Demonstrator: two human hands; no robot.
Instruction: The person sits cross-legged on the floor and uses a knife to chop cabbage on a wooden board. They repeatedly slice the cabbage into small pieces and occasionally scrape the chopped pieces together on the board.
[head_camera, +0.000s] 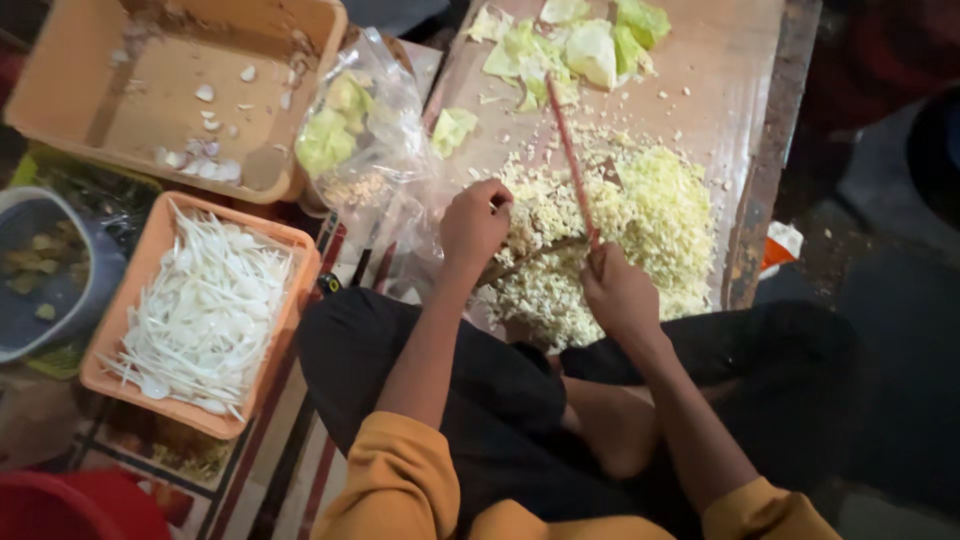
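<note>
My right hand (620, 292) grips the handle of a long knife (572, 160), whose blade reaches away over a heap of chopped cabbage (640, 220) on a brown board (720, 70). My left hand (474, 222) is curled shut at the heap's left edge, with its fingers pressed into the shreds. A second dark blade or stick (530, 257) lies between the two hands. Whole cabbage leaves (580, 45) lie at the board's far end.
An orange tray (290, 290) of sliced white onion sits at the left. Behind it stands a bigger orange tray (60, 90) with a few onion bits. A clear plastic bag (360, 130) holds cabbage pieces. A grey bowl (40, 270) and a red tub (80, 505) are at the far left.
</note>
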